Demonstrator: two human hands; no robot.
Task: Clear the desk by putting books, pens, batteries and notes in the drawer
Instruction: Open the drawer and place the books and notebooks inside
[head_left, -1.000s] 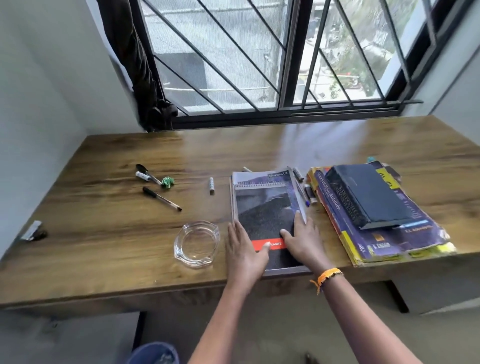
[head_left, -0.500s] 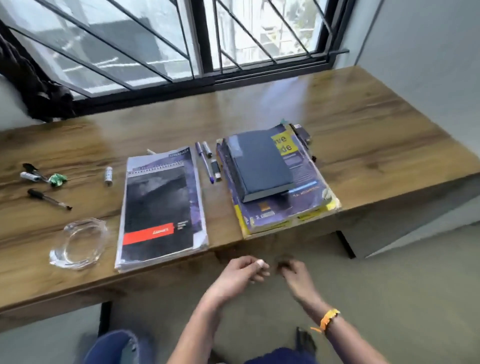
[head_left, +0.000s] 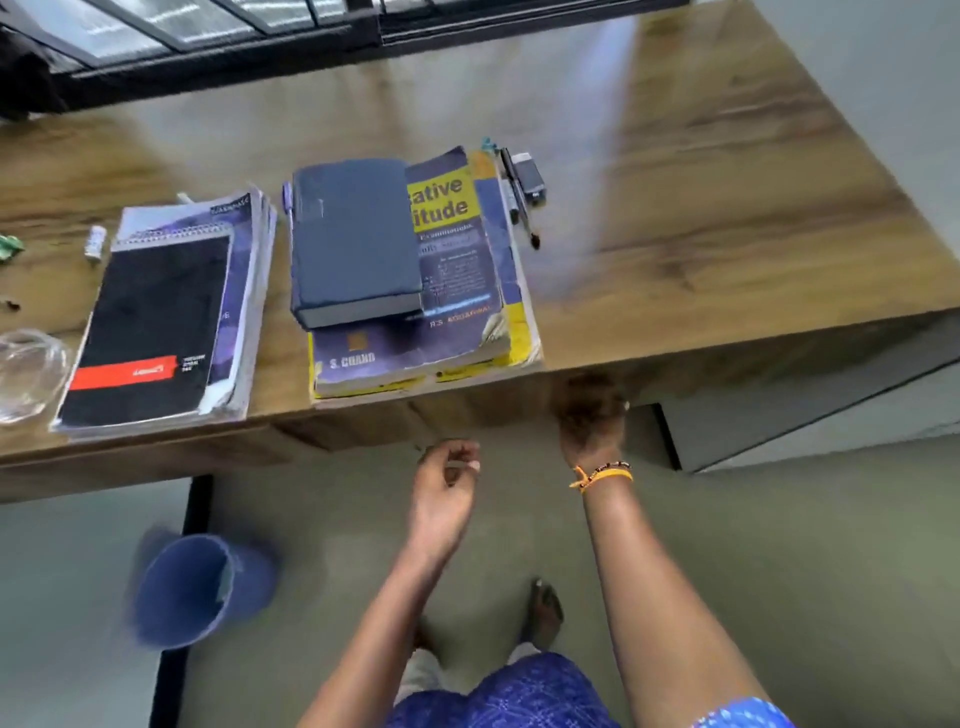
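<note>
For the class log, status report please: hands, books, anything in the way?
Right hand at wooden desk's front edge, grip blurred. Left hand loosely curled, empty. Dark blue hardback book on the stack, undisturbed. Nothing blocking.

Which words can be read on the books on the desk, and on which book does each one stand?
"ative" and "itude": yellow panel of the purple book, word beginnings hidden under the dark blue book.
"S. CHAND": near edge of that purple cover.
Author line beginning "R.S.": the rest is blurred.
Red band and small print on the black notebook: too blurred to read.

Slate-blue book (head_left: 356, 244), seemingly blue bin (head_left: 195, 590)
</note>
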